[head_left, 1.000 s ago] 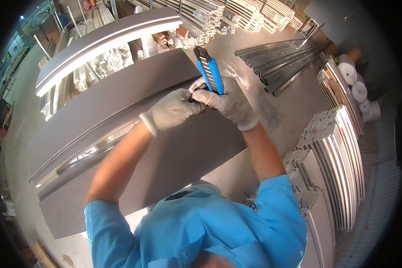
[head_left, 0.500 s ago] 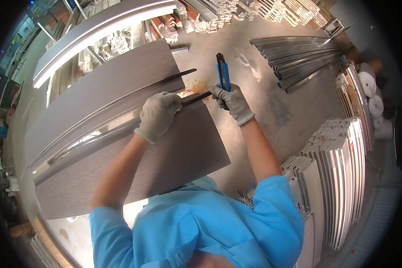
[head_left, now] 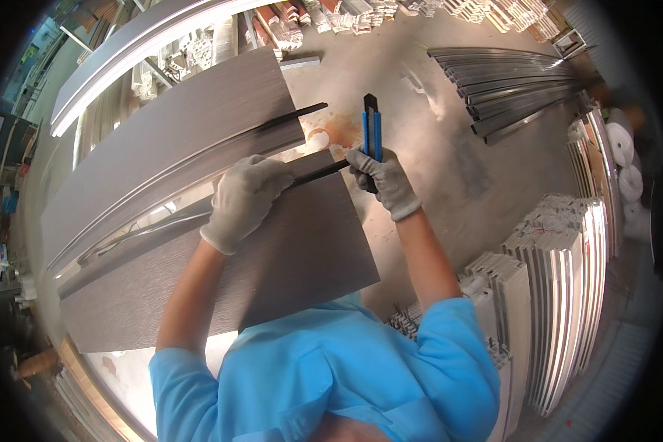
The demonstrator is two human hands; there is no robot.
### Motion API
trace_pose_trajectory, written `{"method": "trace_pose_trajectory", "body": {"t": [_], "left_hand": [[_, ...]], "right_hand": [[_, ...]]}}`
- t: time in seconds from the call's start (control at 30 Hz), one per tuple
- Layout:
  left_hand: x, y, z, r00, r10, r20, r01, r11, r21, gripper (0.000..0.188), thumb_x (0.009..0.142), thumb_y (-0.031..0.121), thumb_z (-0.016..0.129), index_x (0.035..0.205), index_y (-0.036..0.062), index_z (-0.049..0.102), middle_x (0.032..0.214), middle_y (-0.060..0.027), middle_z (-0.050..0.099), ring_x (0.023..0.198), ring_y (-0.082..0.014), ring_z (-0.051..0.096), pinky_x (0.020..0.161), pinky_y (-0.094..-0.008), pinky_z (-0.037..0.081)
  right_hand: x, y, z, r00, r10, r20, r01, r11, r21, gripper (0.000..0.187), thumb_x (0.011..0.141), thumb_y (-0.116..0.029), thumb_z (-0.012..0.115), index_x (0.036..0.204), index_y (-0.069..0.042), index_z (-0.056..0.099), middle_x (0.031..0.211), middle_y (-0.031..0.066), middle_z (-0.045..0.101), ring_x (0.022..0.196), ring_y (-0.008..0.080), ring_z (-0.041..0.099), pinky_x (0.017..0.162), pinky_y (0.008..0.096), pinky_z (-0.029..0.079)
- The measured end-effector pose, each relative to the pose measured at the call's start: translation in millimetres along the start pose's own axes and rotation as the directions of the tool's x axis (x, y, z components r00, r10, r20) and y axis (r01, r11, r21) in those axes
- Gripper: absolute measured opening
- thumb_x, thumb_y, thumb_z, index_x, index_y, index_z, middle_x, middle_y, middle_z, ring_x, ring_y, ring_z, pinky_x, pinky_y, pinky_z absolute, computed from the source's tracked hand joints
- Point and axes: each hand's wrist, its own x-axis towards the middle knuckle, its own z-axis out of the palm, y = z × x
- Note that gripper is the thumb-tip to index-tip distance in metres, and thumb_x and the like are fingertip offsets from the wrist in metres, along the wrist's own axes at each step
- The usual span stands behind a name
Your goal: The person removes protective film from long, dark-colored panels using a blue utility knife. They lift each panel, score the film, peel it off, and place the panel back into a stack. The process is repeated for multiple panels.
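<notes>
Head view: curled left hand [head_left: 244, 200] is gripping a dark strip [head_left: 318, 174], closed right hand [head_left: 387, 184] clasping a blue cutter [head_left: 377, 136], ideally angling it away

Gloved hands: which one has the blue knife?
The right hand: the knife stands up from its grip. The left hand, on the black strip, shows none.

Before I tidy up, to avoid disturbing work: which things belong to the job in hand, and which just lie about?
Apparently in the job:
blue-and-black utility knife, in right hand
narrow black strip, in left hand
flat grey-brown board

Apparently lying about:
long dark metal bars
white cylindrical rolls
</notes>
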Motion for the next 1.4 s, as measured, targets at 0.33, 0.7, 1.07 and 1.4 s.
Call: {"method": "trace_pose_trajectory", "body": {"t": [0.33, 0.7, 1.07, 1.4], "left_hand": [[-36, 46, 10, 0.912, 0.345, 0.223, -0.377, 0.918, 0.119, 0.069, 0.083, 0.039, 0.073, 0.138, 0.0042, 0.052, 0.147, -0.0170, 0.047, 0.135, -0.0350, 0.047, 0.115, -0.0485, 0.034], [-449, -205, -282, 0.243, -0.703, -0.669, 0.922, -0.046, 0.384, 0.069, 0.101, 0.055, 0.039, 0.150, 0.0068, 0.042, 0.136, -0.0226, 0.058, 0.116, -0.0381, 0.062, 0.097, -0.0470, 0.050], [-285, -200, -211, 0.509, -0.541, -0.670, 0.829, 0.099, 0.550, 0.076, 0.097, 0.064, 0.044, 0.148, 0.0069, 0.042, 0.151, -0.0215, 0.042, 0.142, -0.0412, 0.034, 0.118, -0.0557, 0.022], [-67, -1, 33, 0.975, 0.210, 0.078, -0.222, 0.870, 0.440, 0.079, 0.088, 0.064, 0.059, 0.139, 0.0044, 0.049, 0.140, -0.0198, 0.047, 0.133, -0.0400, 0.042, 0.111, -0.0489, 0.035]], "right_hand": [[10, -42, 18, 0.961, -0.277, -0.010, 0.271, 0.946, -0.179, 0.020, 0.091, -0.029, 0.074, 0.090, -0.010, 0.068, 0.068, -0.0060, 0.057, 0.055, 0.0025, 0.048, 0.049, 0.0200, 0.035], [21, -30, -6, 0.959, -0.282, -0.018, 0.281, 0.959, -0.048, 0.016, 0.093, -0.021, 0.073, 0.095, -0.007, 0.065, 0.070, -0.0026, 0.057, 0.054, 0.0035, 0.047, 0.049, 0.0193, 0.036], [18, -48, 9, 0.925, -0.283, -0.253, 0.229, 0.948, -0.222, 0.015, 0.093, -0.020, 0.072, 0.085, -0.016, 0.059, 0.067, -0.0078, 0.051, 0.051, 0.0032, 0.043, 0.046, 0.0196, 0.031], [-12, -81, 30, 0.903, -0.426, -0.054, 0.403, 0.884, -0.237, 0.020, 0.091, -0.022, 0.075, 0.093, -0.005, 0.064, 0.072, -0.0010, 0.060, 0.052, 0.0035, 0.049, 0.046, 0.0195, 0.037]]}}
